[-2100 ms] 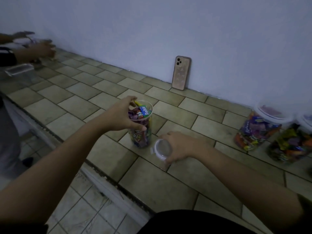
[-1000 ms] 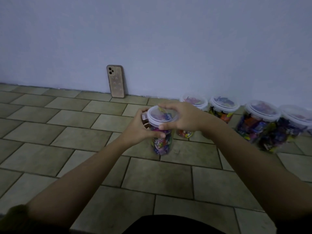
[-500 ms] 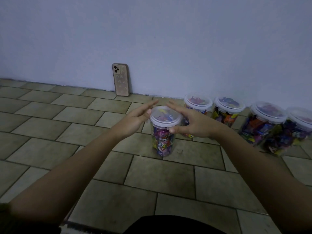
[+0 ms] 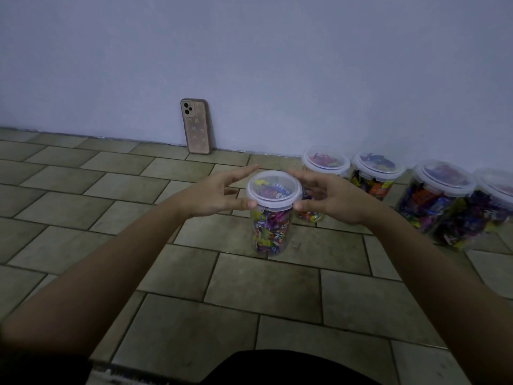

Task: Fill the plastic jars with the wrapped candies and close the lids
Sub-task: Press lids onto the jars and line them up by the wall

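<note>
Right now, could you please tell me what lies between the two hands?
In the head view, the lidded jar stands between the left hand and right hand, both thumbs at its rim.

The jar [image 4: 273,234] is clear, smooth plastic. Its lid [image 4: 274,190] is translucent, milky plastic with a faint sheen. The wrapped candies [image 4: 270,229] inside have glossy printed wrappers. The bench [image 4: 166,273] is matt, mottled tile with dark grout lines. The wall [image 4: 277,65] looks matt and painted. The phone [image 4: 195,126] has a smooth case.
</note>
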